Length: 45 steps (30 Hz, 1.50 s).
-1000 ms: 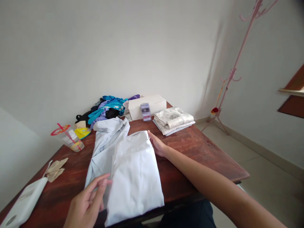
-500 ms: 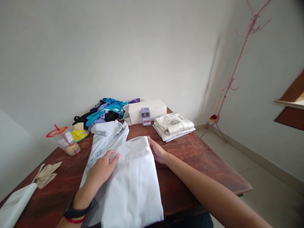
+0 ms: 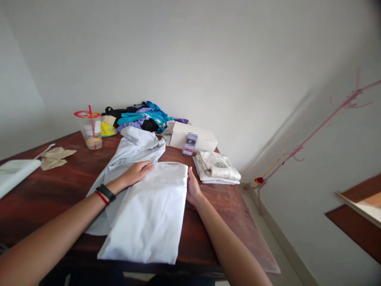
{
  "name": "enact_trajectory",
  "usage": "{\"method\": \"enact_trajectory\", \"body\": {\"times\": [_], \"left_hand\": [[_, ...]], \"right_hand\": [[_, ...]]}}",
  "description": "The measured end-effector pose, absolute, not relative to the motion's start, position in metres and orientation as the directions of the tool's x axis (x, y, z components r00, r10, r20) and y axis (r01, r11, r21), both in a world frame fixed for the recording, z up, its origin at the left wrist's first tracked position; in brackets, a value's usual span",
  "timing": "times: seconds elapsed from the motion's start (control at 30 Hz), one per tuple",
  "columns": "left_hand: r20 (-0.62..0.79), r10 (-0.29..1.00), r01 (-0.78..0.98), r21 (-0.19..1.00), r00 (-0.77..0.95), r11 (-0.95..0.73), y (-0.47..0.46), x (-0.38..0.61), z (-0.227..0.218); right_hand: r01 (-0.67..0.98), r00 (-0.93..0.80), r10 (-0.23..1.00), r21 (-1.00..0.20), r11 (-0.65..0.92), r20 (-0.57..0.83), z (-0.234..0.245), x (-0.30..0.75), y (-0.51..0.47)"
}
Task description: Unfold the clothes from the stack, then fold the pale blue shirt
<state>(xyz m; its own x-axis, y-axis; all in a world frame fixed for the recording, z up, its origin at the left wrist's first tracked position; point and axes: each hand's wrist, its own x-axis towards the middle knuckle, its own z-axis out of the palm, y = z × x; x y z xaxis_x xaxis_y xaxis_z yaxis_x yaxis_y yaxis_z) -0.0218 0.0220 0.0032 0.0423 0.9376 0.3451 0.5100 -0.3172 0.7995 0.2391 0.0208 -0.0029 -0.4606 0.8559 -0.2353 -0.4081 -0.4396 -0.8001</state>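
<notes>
Apart, hands (image 3: pixel 138 173) (image 3: pixel 194 188) at cloth (image 3: pixel 149 214) edges, tabletop (image 3: pixel 230 216) rightward

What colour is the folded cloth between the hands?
The folded cloth is white, as the head view shows.

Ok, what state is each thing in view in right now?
White cloth: folded, lightly creased
Pale cloth: rumpled; unclear whether joined to the white cloth
Cloth stack: folded
Clothes pile: heaped, jumbled
White box: closed
Cup: upright, straw in
Brown paper: creased
Pink rack: standing
</notes>
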Motion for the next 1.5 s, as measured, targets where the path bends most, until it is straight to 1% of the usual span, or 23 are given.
{"method": "enact_trajectory", "body": {"times": [0.07, 0.13, 0.37, 0.43, 0.5, 0.6, 0.8, 0.93, 1.03, 1.13, 1.23, 1.33, 1.4, 1.5], "left_hand": [[0.344, 0.932, 0.521, 0.778, 0.113, -0.35, 0.019, -0.02, 0.006], [0.362, 0.921, 0.53, 0.758, 0.141, -0.379, 0.016, -0.019, 0.01], [0.454, 0.885, 0.526, 0.731, 0.102, -0.435, 0.007, -0.017, 0.011], [0.444, 0.89, 0.494, 0.754, 0.104, -0.433, 0.009, -0.017, 0.008], [0.395, 0.909, 0.469, 0.783, 0.133, -0.409, 0.013, -0.019, 0.005], [0.34, 0.923, 0.476, 0.791, 0.181, -0.385, 0.017, -0.022, 0.003], [0.356, 0.909, 0.462, 0.783, 0.216, -0.417, 0.015, -0.022, 0.007], [0.385, 0.892, 0.406, 0.795, 0.237, -0.451, 0.009, -0.017, 0.013], [0.38, 0.891, 0.336, 0.829, 0.249, -0.448, 0.005, -0.015, 0.017], [0.372, 0.9, 0.264, 0.866, 0.228, -0.425, 0.007, -0.016, 0.015], [0.333, 0.928, 0.242, 0.898, 0.169, -0.367, 0.019, -0.019, 0.007], [0.292, 0.944, 0.183, 0.931, 0.152, -0.317, 0.032, -0.021, 0.001], [0.252, 0.956, 0.122, 0.955, 0.149, -0.27, 0.037, -0.021, 0.001], [0.157, 0.978, 0.048, 0.985, 0.136, -0.164, 0.039, -0.023, 0.005]], "right_hand": [[-0.386, -0.453, 0.86, -0.817, -0.428, -0.237, -0.003, 0.239, 0.02], [-0.374, -0.453, 0.863, -0.83, -0.413, -0.226, -0.004, 0.239, 0.02], [-0.348, -0.456, 0.856, -0.837, -0.423, -0.243, -0.007, 0.236, 0.022], [-0.351, -0.458, 0.853, -0.831, -0.432, -0.251, -0.007, 0.236, 0.023], [-0.348, -0.459, 0.85, -0.829, -0.438, -0.257, -0.007, 0.237, 0.022], [-0.341, -0.458, 0.849, -0.83, -0.441, -0.263, -0.006, 0.236, 0.022], [-0.309, -0.424, 0.862, -0.851, -0.425, -0.277, -0.007, 0.235, 0.021], [-0.273, -0.427, 0.862, -0.87, -0.411, -0.273, -0.009, 0.234, 0.022], [-0.27, -0.431, 0.858, -0.867, -0.419, -0.28, -0.01, 0.235, 0.023], [-0.295, -0.435, 0.854, -0.851, -0.434, -0.285, -0.012, 0.236, 0.025], [-0.309, -0.431, 0.851, -0.838, -0.451, -0.299, -0.013, 0.239, 0.027], [-0.32, -0.408, 0.85, -0.82, -0.474, -0.333, -0.014, 0.24, 0.028], [-0.33, -0.392, 0.85, -0.808, -0.488, -0.353, -0.014, 0.24, 0.028], [-0.347, -0.386, 0.844, -0.789, -0.506, -0.372, -0.013, 0.238, 0.027]]}}
